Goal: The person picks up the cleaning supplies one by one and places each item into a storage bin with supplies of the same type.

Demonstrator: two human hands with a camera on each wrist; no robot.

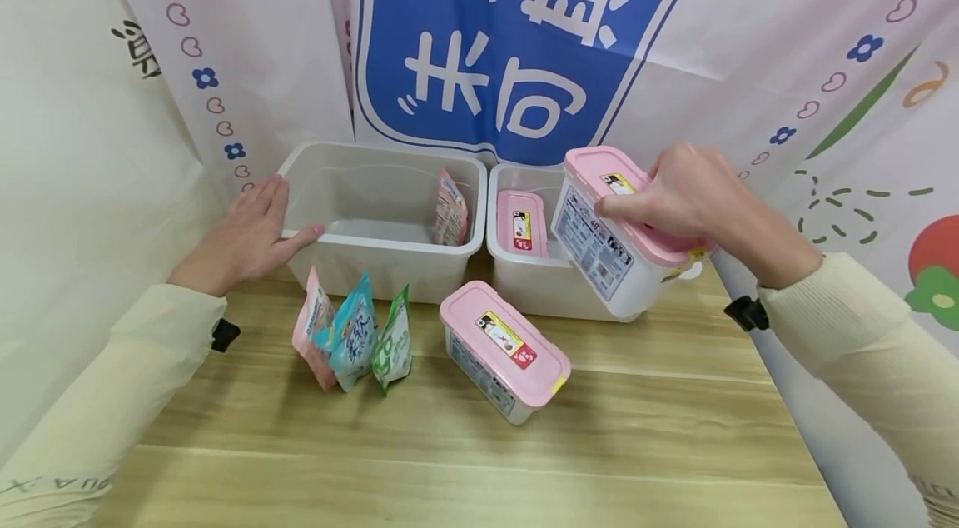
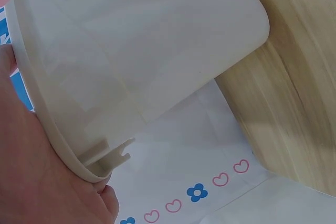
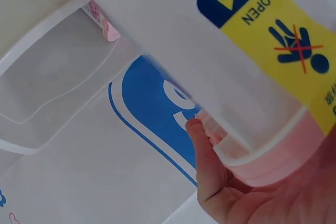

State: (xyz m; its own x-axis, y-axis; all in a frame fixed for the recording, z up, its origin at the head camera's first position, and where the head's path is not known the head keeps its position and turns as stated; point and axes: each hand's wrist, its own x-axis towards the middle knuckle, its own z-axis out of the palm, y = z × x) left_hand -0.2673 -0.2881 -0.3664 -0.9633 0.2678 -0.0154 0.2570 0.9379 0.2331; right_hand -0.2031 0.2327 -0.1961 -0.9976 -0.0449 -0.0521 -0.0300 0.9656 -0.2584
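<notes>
My right hand (image 1: 685, 191) grips a white tub with a pink lid (image 1: 592, 241) across its lid, holding it tilted over the front of the right bin (image 1: 524, 278). In the right wrist view, fingers curl round the tub's pink rim, near a yellow "OPEN" label (image 3: 296, 48). My left hand (image 1: 243, 236) rests on the left end of the left bin (image 1: 375, 274), fingers fairly straight and thumb by the front rim. A second pink-lidded tub (image 1: 505, 349) lies on the table, and another (image 1: 522, 224) sits inside the right bin.
Pink (image 1: 315, 328), blue (image 1: 354, 336) and green (image 1: 394, 345) pouches stand on the wooden table (image 1: 375, 470) before the left bin. A pink pouch (image 1: 451, 211) leans inside that bin's right end. A printed cloth (image 1: 262, 28) hangs close behind both bins.
</notes>
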